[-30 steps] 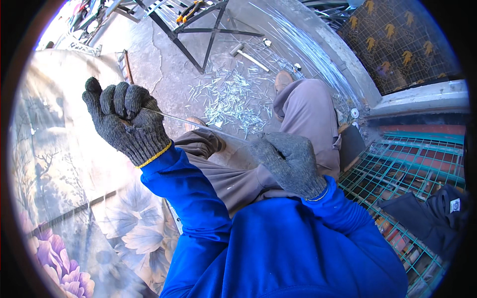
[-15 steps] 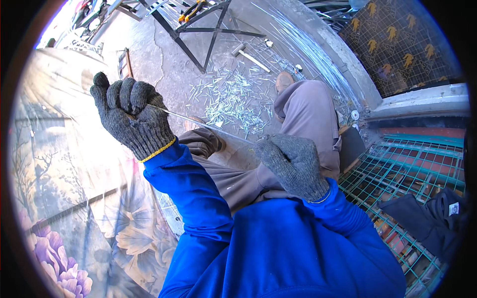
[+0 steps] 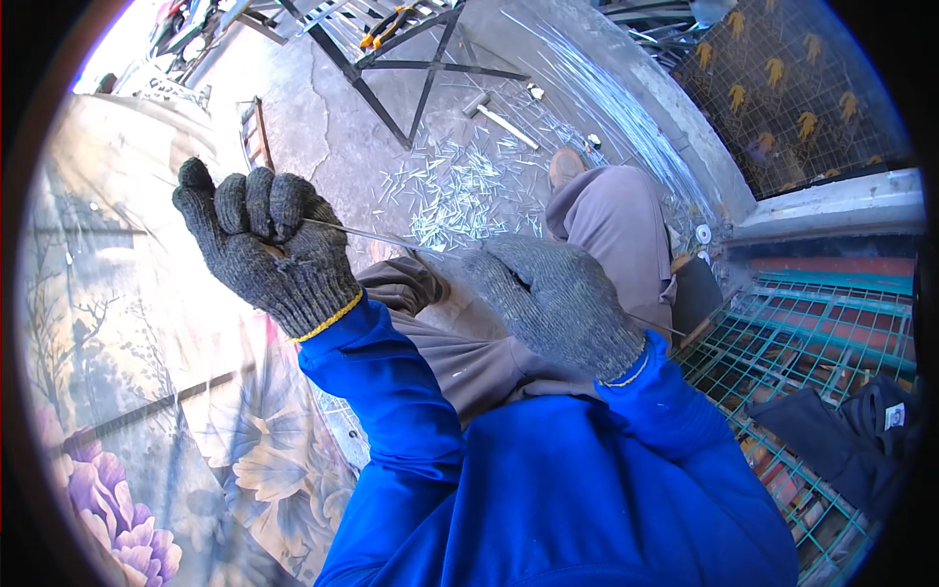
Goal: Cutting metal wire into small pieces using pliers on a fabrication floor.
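The left glove [image 3: 279, 249] and right glove [image 3: 548, 293] are rough, matt knit; the rod [image 3: 368, 235] is smooth, shiny metal. The shirt [image 3: 606, 479] is matt cloth. Toward twelve o'clock, glossy metal bits [image 3: 455, 203] lie on dull concrete [image 3: 293, 122]; the hammer [image 3: 511, 129] has a wooden handle. At nine, the sheet [image 3: 117, 289] seems smooth plastic, though glare blurs it.
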{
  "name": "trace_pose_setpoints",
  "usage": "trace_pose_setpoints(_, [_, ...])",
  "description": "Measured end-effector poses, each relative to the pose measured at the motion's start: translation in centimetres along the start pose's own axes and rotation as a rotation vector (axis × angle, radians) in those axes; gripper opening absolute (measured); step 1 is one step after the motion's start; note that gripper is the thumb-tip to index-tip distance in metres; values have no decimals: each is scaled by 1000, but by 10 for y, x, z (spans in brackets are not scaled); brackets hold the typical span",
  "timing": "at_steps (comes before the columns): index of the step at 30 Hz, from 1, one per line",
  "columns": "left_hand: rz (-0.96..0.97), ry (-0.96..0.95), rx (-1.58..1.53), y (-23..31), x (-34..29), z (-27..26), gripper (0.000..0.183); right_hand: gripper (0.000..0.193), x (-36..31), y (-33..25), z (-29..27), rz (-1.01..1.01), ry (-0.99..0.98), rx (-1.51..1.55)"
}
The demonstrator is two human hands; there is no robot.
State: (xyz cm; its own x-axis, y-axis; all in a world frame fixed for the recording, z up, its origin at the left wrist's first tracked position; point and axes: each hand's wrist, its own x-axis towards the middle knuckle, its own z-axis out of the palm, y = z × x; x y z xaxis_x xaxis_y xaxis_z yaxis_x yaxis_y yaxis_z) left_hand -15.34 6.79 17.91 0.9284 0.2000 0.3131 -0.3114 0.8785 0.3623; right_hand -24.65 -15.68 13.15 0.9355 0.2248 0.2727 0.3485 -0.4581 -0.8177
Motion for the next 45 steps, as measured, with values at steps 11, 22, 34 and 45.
trace_pose_setpoints(11, [-41,-45,-78,-15,0,5,30,28,5,-8,11,87,75,173])
trace_pose_setpoints(22, [-25,11,-66,-23,4,16,27,19,0,-8,1,120,37,151])
trace_pose_setpoints(34, [-66,-38,-208,-23,6,13,30,18,-5,-11,1,107,139,199])
trace_pose_setpoints(45, [-27,-83,-145,-11,-5,18,30,23,16,-23,-9,-75,35,41])
